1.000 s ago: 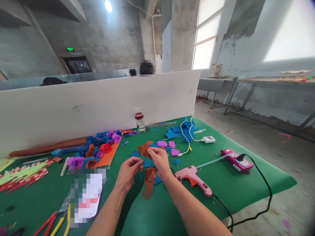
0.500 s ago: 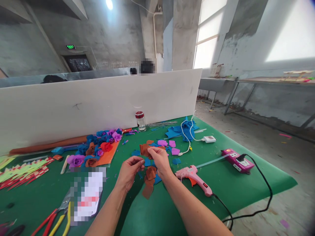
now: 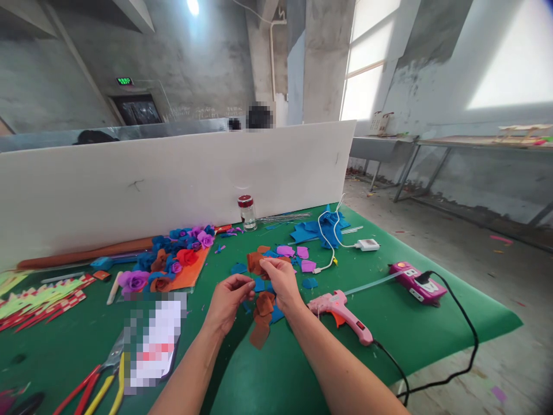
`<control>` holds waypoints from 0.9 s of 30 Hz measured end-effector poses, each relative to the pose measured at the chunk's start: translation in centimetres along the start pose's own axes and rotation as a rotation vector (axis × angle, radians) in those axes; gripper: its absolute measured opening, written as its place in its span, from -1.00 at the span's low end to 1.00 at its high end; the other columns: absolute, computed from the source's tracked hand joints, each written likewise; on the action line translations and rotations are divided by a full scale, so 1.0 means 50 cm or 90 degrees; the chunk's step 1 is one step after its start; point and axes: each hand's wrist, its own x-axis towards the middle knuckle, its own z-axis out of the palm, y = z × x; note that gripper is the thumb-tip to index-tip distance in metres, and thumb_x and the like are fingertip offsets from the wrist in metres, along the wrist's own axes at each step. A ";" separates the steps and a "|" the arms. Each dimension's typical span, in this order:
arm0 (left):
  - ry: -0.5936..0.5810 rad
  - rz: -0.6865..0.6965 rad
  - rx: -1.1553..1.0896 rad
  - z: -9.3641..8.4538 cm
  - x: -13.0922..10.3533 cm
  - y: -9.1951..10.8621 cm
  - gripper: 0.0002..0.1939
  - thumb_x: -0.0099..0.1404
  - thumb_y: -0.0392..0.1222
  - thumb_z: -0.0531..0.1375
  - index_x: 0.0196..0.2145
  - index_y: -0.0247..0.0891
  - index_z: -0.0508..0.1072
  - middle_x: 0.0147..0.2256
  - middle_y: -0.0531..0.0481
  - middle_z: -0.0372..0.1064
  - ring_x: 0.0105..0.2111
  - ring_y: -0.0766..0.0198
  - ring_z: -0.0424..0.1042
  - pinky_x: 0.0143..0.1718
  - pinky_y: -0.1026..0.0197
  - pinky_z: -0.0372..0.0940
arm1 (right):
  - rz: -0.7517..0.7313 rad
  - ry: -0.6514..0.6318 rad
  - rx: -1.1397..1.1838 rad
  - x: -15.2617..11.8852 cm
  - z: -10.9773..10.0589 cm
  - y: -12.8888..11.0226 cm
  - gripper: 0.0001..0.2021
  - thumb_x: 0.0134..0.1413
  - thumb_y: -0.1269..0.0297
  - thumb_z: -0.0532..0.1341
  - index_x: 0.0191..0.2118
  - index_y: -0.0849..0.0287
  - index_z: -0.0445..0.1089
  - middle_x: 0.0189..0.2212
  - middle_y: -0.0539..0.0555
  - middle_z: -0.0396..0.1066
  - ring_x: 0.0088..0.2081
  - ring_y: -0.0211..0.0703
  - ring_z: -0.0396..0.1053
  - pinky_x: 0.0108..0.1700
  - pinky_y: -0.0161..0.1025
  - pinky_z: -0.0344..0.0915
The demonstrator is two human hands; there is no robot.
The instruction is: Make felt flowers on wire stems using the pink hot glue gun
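Between the thumb and fingers of my right hand [image 3: 281, 283] is a brown crepe-paper petal [image 3: 254, 263], held above the table. My left hand [image 3: 228, 295] is just to its left, fingertips pinched together; whatever is in the pinch is too small to make out. Below and between the hands lie loose brown petals [image 3: 260, 333]. Blue petals [image 3: 238, 268] and purple petals [image 3: 308, 266] are scattered around and behind them. A pink glue gun [image 3: 341, 311] rests to the right of my right forearm, a clear glue stick projecting from its back.
Finished paper flowers [image 3: 173, 259] crowd the left side. Nearer are a blurred phone [image 3: 158, 346] and pliers [image 3: 103, 374]. A red-lidded jar [image 3: 247, 214] stands before the white board [image 3: 181, 184]. On the right are a white charger [image 3: 367, 245] and a magenta power strip [image 3: 417, 282] with a black cord.
Both hands keep nearly the same pose, and my right hand still holds the brown petal. The view shifts very slightly; nothing else visibly moves.
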 end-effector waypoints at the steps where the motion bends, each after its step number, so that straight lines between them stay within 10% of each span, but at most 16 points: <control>1: 0.000 -0.001 -0.001 0.000 0.000 0.000 -0.69 -0.15 -0.07 0.44 -0.49 -0.30 0.51 -0.54 0.06 0.40 -0.54 0.36 0.37 -0.45 0.32 0.25 | 0.002 0.000 0.004 0.000 0.000 0.000 -0.73 -0.15 0.10 0.21 -0.63 0.21 0.38 -0.61 -0.03 0.27 -0.51 -0.29 0.17 -0.45 -0.37 0.17; 27: -0.001 -0.005 -0.010 -0.004 0.003 -0.007 -0.69 -0.15 -0.09 0.44 -0.49 -0.31 0.50 -0.54 0.06 0.40 -0.54 0.36 0.37 -0.44 0.31 0.27 | 0.032 -0.012 0.042 0.001 -0.001 0.007 -0.73 -0.18 0.11 0.24 -0.63 0.22 0.34 -0.60 -0.05 0.22 -0.51 -0.32 0.15 -0.43 -0.36 0.15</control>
